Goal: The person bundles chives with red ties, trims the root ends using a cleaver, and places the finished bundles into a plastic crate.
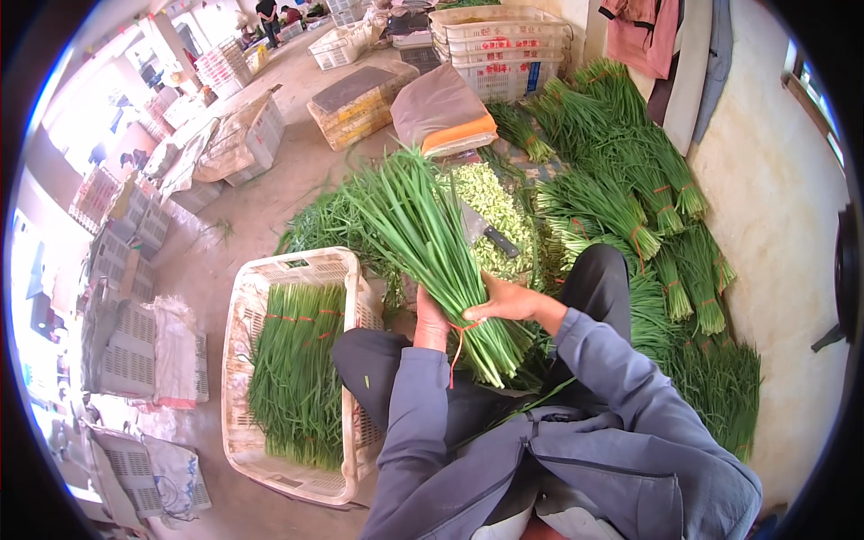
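Note:
Both my hands hold one large bunch of green garlic chives (pixel 423 229), tilted with its leaf tips away from me and its pale cut ends toward my lap. My left hand (pixel 431 321) is wrapped round its left side, the fingers partly hidden behind the stalks. From the right, my right hand (pixel 506 301) grips the bunch with the thumb across the front. A red tie (pixel 462 329) circles the stalks just below my hands, one end hanging down. Beyond the bunch, a knife (pixel 490 236) with a dark handle lies on a heap of chopped pale stalk ends (pixel 490 193).
At my left stands a white plastic crate (pixel 236 360) with tied chive bunches (pixel 301 378) inside. Many tied bunches (pixel 621 171) are piled along the right wall. Loose leaves (pixel 324 225) lie ahead. Farther off are a cushioned stack (pixel 441 108), stacked crates (pixel 499 54) and hanging clothes (pixel 641 36).

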Available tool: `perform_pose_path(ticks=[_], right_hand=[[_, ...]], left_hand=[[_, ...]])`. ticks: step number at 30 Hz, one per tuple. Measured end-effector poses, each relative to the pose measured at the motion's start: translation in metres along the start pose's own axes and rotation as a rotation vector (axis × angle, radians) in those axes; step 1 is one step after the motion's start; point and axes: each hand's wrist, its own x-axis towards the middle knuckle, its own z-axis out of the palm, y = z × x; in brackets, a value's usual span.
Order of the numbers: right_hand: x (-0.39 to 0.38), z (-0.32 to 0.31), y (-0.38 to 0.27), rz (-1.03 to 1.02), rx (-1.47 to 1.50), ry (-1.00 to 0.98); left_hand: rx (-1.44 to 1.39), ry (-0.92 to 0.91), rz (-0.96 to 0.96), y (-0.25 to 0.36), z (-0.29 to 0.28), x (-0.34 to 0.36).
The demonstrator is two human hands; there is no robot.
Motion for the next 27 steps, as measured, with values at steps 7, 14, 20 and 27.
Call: perform_pose_path(ticks=[7,14,20,27], right_hand=[[0.011,0.011,0.026,0.022,0.307,0.254],[0.012,0.007,0.033,0.041,0.021,0.221],[0.006,-0.002,0.014,0.126,0.218,0.147],[0.007,-0.007,0.015,0.121,0.223,0.280]], left_hand=[[0.120,0.010,0.156,0.001,0.034,-0.020],[0.141,0.043,0.005,0.005,0.016,-0.009],[0.080,-0.001,0.014,0.010,0.022,-0.012],[0.062,-0.184,0.108,0.011,0.028,-0.012]])
